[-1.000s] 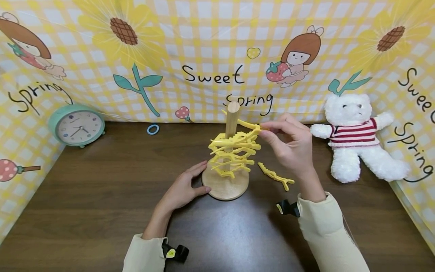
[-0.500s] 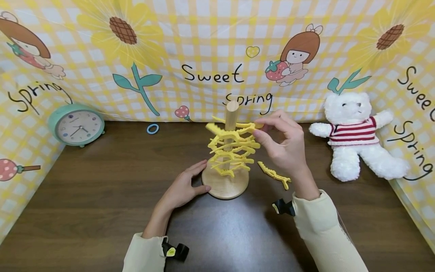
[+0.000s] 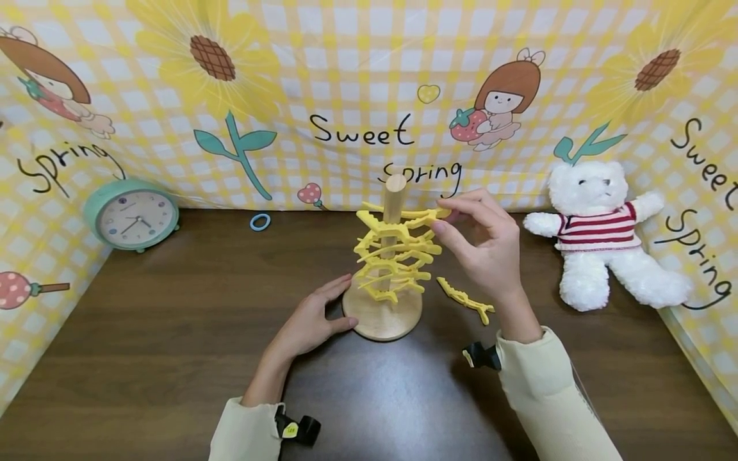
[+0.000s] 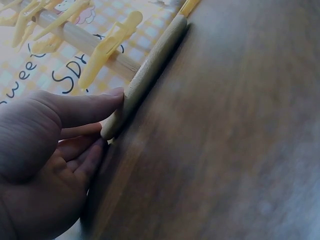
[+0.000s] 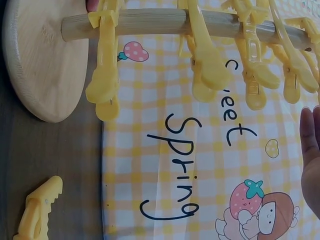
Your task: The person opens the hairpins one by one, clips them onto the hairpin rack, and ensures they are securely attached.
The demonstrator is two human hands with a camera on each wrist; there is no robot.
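A wooden stand has a round base (image 3: pixel 383 325) and an upright pole (image 3: pixel 395 198). Several yellow alligator hair clips (image 3: pixel 394 262) are clamped on the pole one above another. At the base's left edge, my left hand (image 3: pixel 308 323) holds the rim, thumb (image 4: pixel 95 107) on one face and fingers against the edge. My right hand (image 3: pixel 490 246) pinches the handle end of the topmost hair clip (image 3: pixel 429 216) between thumb and index finger. In the right wrist view its fingertips are at the right border, and their contact is cut off. A loose hair clip (image 3: pixel 464 299) lies right of the base.
A white teddy bear (image 3: pixel 599 224) in a striped shirt sits at the right. At the back left stands a green alarm clock (image 3: pixel 135 216). A small blue ring (image 3: pixel 260 222) lies near the patterned cloth backdrop (image 3: pixel 346 83).
My right hand has moved left and brought the top hair clip onto the pole, where its jaws have closed more. My left hand stays on the base.
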